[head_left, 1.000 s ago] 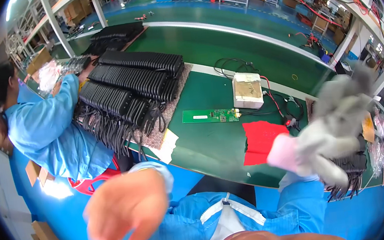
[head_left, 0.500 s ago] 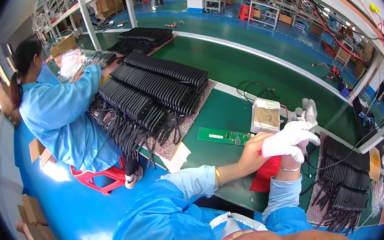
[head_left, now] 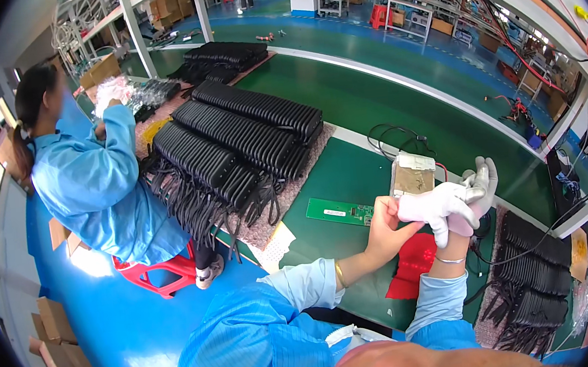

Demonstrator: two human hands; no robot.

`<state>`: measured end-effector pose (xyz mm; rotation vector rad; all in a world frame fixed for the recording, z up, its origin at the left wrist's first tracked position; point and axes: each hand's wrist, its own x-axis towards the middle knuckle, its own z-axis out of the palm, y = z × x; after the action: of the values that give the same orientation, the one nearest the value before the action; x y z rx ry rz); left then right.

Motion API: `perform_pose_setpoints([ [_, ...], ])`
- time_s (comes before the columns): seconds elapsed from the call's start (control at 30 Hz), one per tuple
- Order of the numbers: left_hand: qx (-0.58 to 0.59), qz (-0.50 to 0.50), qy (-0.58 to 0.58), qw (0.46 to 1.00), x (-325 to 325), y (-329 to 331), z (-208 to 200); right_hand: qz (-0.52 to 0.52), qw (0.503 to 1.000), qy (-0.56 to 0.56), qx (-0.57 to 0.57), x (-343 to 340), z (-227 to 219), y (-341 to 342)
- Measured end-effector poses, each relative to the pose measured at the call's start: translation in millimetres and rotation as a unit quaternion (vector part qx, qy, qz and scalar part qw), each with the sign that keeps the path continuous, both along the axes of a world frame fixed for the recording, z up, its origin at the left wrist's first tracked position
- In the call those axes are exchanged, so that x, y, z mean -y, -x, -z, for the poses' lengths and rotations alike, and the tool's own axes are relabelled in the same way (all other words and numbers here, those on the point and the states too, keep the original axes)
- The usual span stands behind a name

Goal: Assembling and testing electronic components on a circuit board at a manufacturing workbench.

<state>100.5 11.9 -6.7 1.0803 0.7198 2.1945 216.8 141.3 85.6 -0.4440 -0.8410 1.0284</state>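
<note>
My left hand (head_left: pixel 383 237) is bare, its thumb and fingers closed on the cuff end of a white glove (head_left: pixel 431 205). The glove reaches across to my right hand (head_left: pixel 480 191), which has white and grey glove fabric over it, its fingers stretched upward and apart. How the overlapping fabric sits between both hands cannot be made out. A red flat piece (head_left: pixel 413 268) lies on the bench below my hands. Left of them is a long green circuit board (head_left: pixel 336 211), its right end close to my left fingers. Behind the hands stands a pale box with a brown top (head_left: pixel 412 178).
Rows of black cabled parts (head_left: pixel 242 135) lie on bubble wrap to the left, with more stacked black parts (head_left: pixel 527 288) at right. A co-worker (head_left: pixel 95 168) sits on a red stool (head_left: pixel 164 274). Black cables (head_left: pixel 404 136) run along the bench's far edge. Cardboard boxes (head_left: pixel 64 351) stand on the floor.
My left hand has shifted slightly left along the glove's cuff, and my right hand a little right. The red piece shows more. The co-worker's arm has lifted toward the clear bags.
</note>
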Motion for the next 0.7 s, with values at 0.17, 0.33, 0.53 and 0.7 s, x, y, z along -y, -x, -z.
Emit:
perform_pose_setpoints([
  [0.17,0.217,0.159,0.043,0.962,0.2,-4.0,-10.7,0.091,0.995,-0.010,0.045,4.1,-7.8,10.3],
  [0.33,0.077,0.256,0.115,0.957,-18.2,4.1,10.3,0.157,0.983,-0.023,0.093,12.5,-11.9,33.2],
  [0.53,0.237,0.082,-0.033,0.968,-26.1,50.7,-58.7,0.318,0.848,-0.185,0.380,40.3,-13.2,36.7],
  [0.7,0.191,0.119,0.024,0.974,-25.8,50.7,-55.3,0.068,0.764,-0.261,0.586,73.1,-2.8,79.7],
])
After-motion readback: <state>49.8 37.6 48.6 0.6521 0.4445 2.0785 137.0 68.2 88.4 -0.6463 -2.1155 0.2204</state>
